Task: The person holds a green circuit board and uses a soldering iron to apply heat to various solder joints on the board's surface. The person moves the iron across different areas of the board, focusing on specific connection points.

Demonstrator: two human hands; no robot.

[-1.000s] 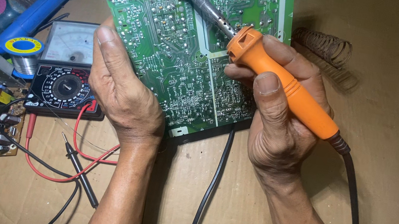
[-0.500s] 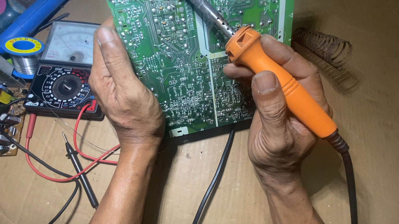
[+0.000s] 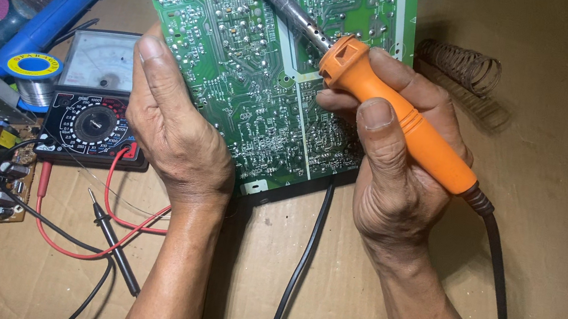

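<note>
Your right hand (image 3: 400, 184) is wrapped tight around the orange-handled soldering iron (image 3: 395, 116), whose long axis runs up and left, its metal tip resting on the green printed circuit board (image 3: 238, 63). Your left hand (image 3: 175, 136) clasps the board's left edge, thumb lying up along the solder side, propping it tilted.
</note>
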